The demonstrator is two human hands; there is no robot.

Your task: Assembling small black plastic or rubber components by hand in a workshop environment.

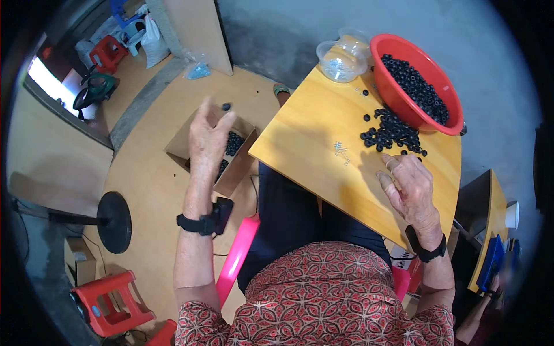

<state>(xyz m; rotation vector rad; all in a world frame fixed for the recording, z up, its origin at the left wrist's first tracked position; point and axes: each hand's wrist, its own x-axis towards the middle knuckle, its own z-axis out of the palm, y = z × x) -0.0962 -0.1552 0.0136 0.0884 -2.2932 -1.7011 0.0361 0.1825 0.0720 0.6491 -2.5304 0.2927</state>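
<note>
My left hand (209,137) is raised over an open cardboard box (238,173), thumb and fingers apart. Just off its fingertips, a single small black round piece (226,106) appears in the air. More black pieces (234,143) lie inside the box, partly hidden by the hand and wrist. On the yellow table (306,124), my right hand (408,184) is at the near edge of a loose pile of black ring-like pieces (393,131). Its thumb and forefinger are bent with a gap between them. To its left lie several tiny silvery pins (341,151).
A red basin (398,95) full of black pieces stands at the table's far right. Beside it are clear plastic tubs (340,63), one holding small metal bits. Red stools (112,303) and a round black stand base (114,222) are on the floor at left. A co-worker's arm (476,314) shows lower right.
</note>
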